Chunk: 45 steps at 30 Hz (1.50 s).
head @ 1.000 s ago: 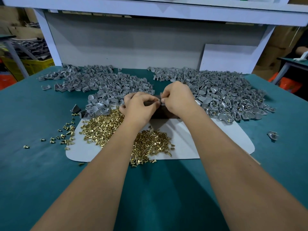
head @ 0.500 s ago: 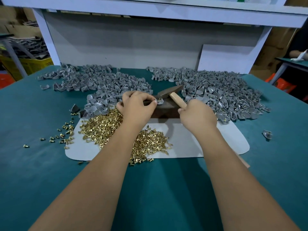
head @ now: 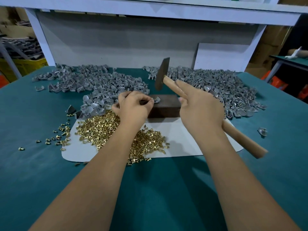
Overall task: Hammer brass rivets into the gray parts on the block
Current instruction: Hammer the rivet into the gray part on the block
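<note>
A dark brown block sits at the middle of the table. On its top left lies a small gray part with a brass rivet in it, pinched at its edge by my left hand. My right hand grips the wooden handle of a hammer, index finger stretched along it. The dark hammer head is raised, tilted, above the block. A heap of brass rivets lies on a white mat under my left wrist.
Large piles of gray parts spread behind the block on the left and on the right. Loose rivets scatter on the teal table. One stray gray part lies at the right. A white shelf frame stands behind.
My right hand let go of the part, took the hammer and lifted its head from just over the block to high above it. My left hand stayed on the part.
</note>
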Motion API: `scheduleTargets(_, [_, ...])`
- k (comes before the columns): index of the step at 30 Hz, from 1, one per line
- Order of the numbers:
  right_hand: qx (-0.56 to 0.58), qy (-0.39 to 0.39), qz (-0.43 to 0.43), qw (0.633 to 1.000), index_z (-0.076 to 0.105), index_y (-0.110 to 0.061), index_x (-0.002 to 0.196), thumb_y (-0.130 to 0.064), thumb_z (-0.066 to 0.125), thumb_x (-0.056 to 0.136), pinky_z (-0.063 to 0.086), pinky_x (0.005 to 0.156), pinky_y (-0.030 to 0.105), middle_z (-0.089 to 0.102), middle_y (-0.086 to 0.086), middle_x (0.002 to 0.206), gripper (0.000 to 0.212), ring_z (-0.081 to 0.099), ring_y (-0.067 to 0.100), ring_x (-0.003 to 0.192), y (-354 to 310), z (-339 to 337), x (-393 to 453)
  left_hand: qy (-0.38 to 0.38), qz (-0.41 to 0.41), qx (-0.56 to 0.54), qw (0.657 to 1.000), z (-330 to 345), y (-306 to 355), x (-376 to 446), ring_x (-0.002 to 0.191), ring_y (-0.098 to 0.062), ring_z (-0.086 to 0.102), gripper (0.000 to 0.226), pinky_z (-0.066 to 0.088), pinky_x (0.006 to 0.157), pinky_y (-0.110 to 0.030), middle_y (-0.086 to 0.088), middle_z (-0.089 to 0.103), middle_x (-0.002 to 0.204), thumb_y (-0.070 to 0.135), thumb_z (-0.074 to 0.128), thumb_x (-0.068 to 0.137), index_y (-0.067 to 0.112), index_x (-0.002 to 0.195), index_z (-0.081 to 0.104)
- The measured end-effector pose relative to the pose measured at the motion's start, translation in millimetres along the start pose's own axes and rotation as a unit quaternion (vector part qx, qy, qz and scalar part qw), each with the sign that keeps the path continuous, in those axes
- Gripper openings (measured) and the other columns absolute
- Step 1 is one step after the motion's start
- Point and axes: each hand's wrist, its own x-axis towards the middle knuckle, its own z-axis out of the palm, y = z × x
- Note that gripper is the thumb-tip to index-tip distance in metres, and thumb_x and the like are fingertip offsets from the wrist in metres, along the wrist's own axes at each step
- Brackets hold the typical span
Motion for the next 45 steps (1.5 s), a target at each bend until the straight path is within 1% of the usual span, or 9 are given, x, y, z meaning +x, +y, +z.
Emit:
scheduleTargets(4, [-0.041,0.063,-0.028,0.997,0.044,-0.044,0.136,-0.019,0.058,0.091,0.013,0.046,0.022,0.047,-0.004,0.075,0.053,0.037,0.019,0.059,-4.4,-1.0,-8.3,0.021,0.002,0.021,1.0,1.8,2.6,-0.5,0.13,-0.012,0.031,0.012,0.008,0.084,-0.031,0.025,0.062,0.1,0.04,0.075,0.082,0.04,0.072,0.068])
scheduleTargets(10, [-0.069,-0.044,-0.023,0.996,0.029,-0.048,0.142,-0.02,0.054,0.093,0.018,0.046,0.026,0.054,0.0,0.087,0.062,0.039,0.021,0.064,-10.0,4.0,-9.1,-0.018,-0.007,-0.019,1.0,-2.0,0.0,-1.5,0.128,-0.012,0.027,0.018,0.009,0.085,-0.032,0.028,0.057,0.1,0.041,0.074,0.082,0.043,0.067,0.064])
scheduleTargets(14, [-0.066,0.022,-0.014,0.998,0.036,-0.042,0.142,-0.016,0.058,0.089,0.022,0.049,0.026,0.058,0.003,0.085,0.062,0.047,0.024,0.061,-13.7,0.2,-12.2,0.0,-0.012,0.009,1.0,-2.1,4.8,-3.2,0.128,-0.011,0.03,0.022,0.008,0.083,-0.031,0.029,0.054,0.095,0.041,0.075,0.082,0.044,0.065,0.061])
scheduleTargets(18, [-0.083,-0.037,-0.027,0.995,0.03,-0.045,0.143,-0.018,0.054,0.092,0.016,0.044,0.024,0.059,0.001,0.09,0.062,0.037,0.02,0.06,-14.9,3.7,-13.1,-0.019,-0.014,-0.002,1.0,-4.4,4.3,-3.4,0.127,-0.01,0.028,0.013,0.006,0.076,-0.029,0.029,0.055,0.097,0.042,0.073,0.083,0.042,0.072,0.066])
scheduleTargets(22, [-0.087,0.027,-0.022,0.996,0.036,-0.042,0.142,-0.016,0.056,0.091,0.018,0.047,0.025,0.058,0.003,0.085,0.061,0.036,0.02,0.06,-15.9,0.8,-15.1,-0.009,-0.013,0.007,1.0,-3.1,6.1,-3.9,0.128,-0.011,0.029,0.014,0.007,0.081,-0.03,0.028,0.055,0.095,0.042,0.074,0.083,0.043,0.072,0.065])
scheduleTargets(26, [-0.087,-0.037,-0.031,0.995,0.028,-0.044,0.145,-0.017,0.05,0.094,0.017,0.046,0.026,0.057,0.002,0.09,0.062,0.038,0.021,0.062,-15.3,5.4,-12.9,-0.019,-0.016,-0.01,1.0,-4.2,4.4,-3.1,0.127,-0.01,0.027,0.012,0.008,0.081,-0.03,0.028,0.057,0.099,0.042,0.074,0.082,0.043,0.073,0.066])
scheduleTargets(33, [-0.079,-0.035,-0.023,0.996,0.031,-0.046,0.142,-0.017,0.051,0.093,0.018,0.045,0.025,0.053,0.0,0.078,0.06,0.036,0.019,0.055,-11.6,6.6,-11.2,-0.015,-0.01,-0.011,1.0,-5.6,6.1,-4.8,0.124,-0.009,0.027,0.022,0.007,0.077,-0.03,0.033,0.051,0.084,0.041,0.073,0.083,0.045,0.065,0.061])
scheduleTargets(40, [-0.002,0.011,0.067,0.998,0.036,-0.035,0.142,-0.018,0.048,0.096,0.022,0.049,0.027,0.04,0.002,0.088,0.05,0.037,0.019,0.058,6.9,8.4,-1.9,-0.048,0.0,-0.016,0.999,-6.3,3.9,-4.1,0.128,-0.012,0.027,0.018,0.013,0.092,-0.037,0.027,0.052,0.104,0.04,0.067,0.088,0.041,0.071,0.063])
scheduleTargets(45, [0.014,-0.081,0.096,0.992,0.052,-0.022,0.117,-0.015,0.048,0.094,0.031,0.06,0.033,0.057,0.009,0.097,0.024,0.044,0.028,0.073,18.2,22.3,-0.6,-0.073,-0.01,-0.046,0.996,-7.8,4.8,-4.4,0.125,-0.014,0.028,0.017,0.013,0.094,-0.036,0.026,0.053,0.104,0.038,0.066,0.089,0.038,0.072,0.065])
